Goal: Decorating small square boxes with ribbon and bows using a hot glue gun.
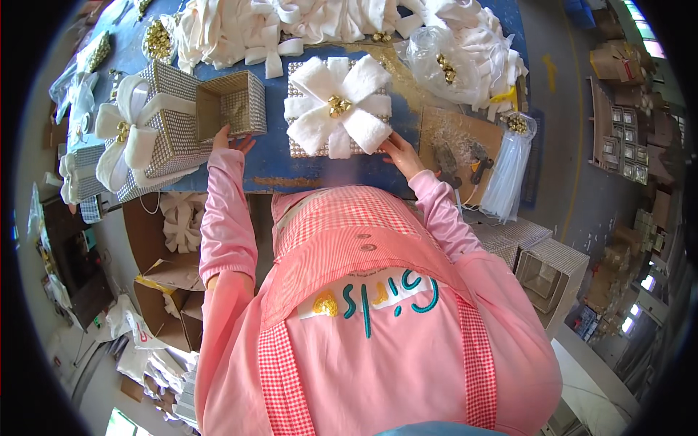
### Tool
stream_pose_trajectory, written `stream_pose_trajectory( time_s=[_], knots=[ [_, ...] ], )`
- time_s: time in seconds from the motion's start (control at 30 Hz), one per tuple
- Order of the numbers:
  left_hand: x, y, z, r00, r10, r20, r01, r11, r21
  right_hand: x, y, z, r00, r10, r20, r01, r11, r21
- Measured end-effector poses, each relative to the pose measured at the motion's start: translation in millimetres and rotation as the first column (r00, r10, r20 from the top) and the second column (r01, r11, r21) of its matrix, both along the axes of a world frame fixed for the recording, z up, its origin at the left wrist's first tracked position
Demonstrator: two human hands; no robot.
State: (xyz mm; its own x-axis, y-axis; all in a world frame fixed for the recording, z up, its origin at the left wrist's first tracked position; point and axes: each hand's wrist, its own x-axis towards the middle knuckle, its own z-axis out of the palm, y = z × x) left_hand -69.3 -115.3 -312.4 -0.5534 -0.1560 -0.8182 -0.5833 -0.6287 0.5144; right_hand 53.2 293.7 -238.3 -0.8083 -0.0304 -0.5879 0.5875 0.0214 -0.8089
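Over the blue desk (269,163), the left hand (231,139) is touching an open studded silver box (234,103) with loose fingers while the right hand (402,154), fingers curled, is steadying the white-bowed square lid (338,107), best kept level.

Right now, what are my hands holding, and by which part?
Right hand touches the bow-topped box lid at its near right corner; left hand touches the open box at its near edge.
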Motion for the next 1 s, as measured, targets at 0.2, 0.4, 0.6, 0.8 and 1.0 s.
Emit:
stream_pose_trajectory(
  time_s=[0.2,0.4,0.6,0.8,1.0],
  knots=[
    [-5,-7,0,0.999,0.046,0.028,-0.047,0.998,0.034,-5,2,-3,0.990,0.078,0.114,-0.084,0.996,0.043],
    [-20,18,43,0.999,0.019,-0.042,-0.015,0.996,0.093,-7,-3,-10,0.988,0.028,0.152,-0.022,0.999,-0.040],
    [-40,22,107,0.961,0.075,-0.265,-0.021,0.980,0.200,-10,-5,-21,0.990,0.040,0.135,-0.017,0.986,-0.169],
    [-39,52,180,0.885,0.100,-0.454,0.008,0.973,0.229,-55,-59,-12,0.988,0.101,0.120,-0.077,0.980,-0.186],
    [-16,82,234,0.844,0.135,-0.519,-0.047,0.983,0.179,-95,-165,-5,0.957,0.288,0.031,-0.284,0.954,-0.098]
  ],
)
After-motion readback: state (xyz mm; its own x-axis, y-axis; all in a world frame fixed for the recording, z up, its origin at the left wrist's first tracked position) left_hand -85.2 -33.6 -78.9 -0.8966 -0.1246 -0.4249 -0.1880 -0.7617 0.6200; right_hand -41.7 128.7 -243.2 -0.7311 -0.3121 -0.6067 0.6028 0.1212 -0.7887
